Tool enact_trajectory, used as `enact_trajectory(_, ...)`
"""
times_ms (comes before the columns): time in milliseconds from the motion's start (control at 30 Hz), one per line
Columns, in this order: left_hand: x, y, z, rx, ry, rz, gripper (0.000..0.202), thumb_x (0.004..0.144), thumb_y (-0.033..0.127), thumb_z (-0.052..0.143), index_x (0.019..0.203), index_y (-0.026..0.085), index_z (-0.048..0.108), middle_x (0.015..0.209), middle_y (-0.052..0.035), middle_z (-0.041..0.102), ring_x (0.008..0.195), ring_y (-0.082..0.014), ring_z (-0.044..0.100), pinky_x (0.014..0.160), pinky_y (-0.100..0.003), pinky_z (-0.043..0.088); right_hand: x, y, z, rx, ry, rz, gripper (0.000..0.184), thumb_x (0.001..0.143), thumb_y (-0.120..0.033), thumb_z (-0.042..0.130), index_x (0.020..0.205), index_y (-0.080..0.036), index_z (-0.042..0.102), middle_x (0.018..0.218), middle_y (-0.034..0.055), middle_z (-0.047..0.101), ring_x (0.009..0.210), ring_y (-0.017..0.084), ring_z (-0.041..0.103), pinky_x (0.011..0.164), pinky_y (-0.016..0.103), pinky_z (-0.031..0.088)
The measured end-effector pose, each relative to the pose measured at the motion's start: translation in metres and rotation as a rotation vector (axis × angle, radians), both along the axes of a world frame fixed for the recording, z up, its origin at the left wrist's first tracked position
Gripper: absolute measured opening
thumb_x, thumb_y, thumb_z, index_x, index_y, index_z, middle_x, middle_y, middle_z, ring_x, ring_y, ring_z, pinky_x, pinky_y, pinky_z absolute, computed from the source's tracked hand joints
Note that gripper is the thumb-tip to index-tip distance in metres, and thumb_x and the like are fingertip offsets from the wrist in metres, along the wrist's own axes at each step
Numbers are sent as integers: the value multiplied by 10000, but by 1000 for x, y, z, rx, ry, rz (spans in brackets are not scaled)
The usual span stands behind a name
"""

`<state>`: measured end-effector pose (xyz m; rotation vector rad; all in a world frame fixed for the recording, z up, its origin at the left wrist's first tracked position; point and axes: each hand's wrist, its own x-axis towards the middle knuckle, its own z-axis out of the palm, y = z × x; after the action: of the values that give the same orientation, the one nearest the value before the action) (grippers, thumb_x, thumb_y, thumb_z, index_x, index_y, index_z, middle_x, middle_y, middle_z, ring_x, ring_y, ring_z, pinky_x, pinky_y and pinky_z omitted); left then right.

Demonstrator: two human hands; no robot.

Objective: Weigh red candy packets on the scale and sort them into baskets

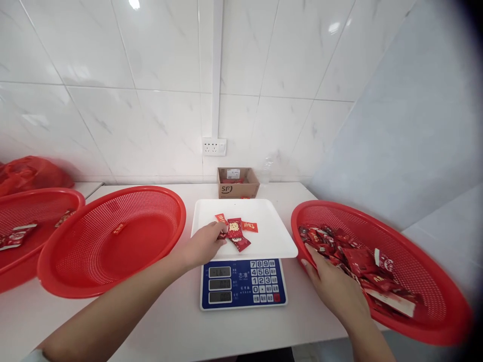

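Observation:
My left hand [204, 245] reaches onto the white tray of the scale [271, 236], its fingers closed on one of several small red packets [236, 230] lying there. My right hand [332, 286] rests over the near rim of the right red basket [422, 241], palm down, fingers stretched out among the red packets [358, 261] heaped inside. The scale's blue keypad and displays [243, 283] face me below the tray.
An almost empty red basket [75, 261] holding one packet [119, 228] sits left of the scale. A third red basket [22, 198] with a few packets is at the far left, a red bag [30, 173] behind it. A small cardboard box [237, 182] stands at the wall.

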<state>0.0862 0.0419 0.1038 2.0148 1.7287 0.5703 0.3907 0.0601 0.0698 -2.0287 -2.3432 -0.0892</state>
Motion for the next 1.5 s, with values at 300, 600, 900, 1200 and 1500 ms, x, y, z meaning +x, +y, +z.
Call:
enact_trajectory(300,-80,-34,24,48,218,558,280,846,438,359,969,233,503,869,-53,650,739,-238,616,525,-296,437,0,0,0,-4,-26,1,511,922,-347,175,1348,-187,409,1131,86,655,883,258,661,677,379,517)
enact_trajectory(600,-28,-23,13,238,302,23,348,873,216,344,1132,233,577,1201,-92,555,1144,-242,478,938,-389,420,-1,0,1,-5,-16,-14,516,927,-356,164,1347,-181,408,1116,96,660,872,267,659,676,385,510)
enact_trajectory(900,38,17,-3,250,358,-385,301,780,58,440,968,177,642,1132,-93,590,1109,-262,465,907,-422,413,-1,-2,1,1,14,-10,497,921,-353,222,1356,-186,397,1112,114,658,873,273,659,684,394,505)
enact_trajectory(1200,35,0,5,245,-294,-95,254,921,293,297,969,182,521,923,-65,617,853,-176,562,734,-318,457,0,1,-2,-4,17,-14,498,921,-353,219,1361,-191,386,1110,111,660,905,286,649,705,405,491)
enact_trajectory(1500,-6,-27,12,227,-515,325,350,873,497,335,773,198,487,577,43,463,524,-108,456,479,-208,361,2,1,-6,20,13,1,501,921,-359,225,1352,-175,403,1069,116,676,875,275,660,699,394,492)
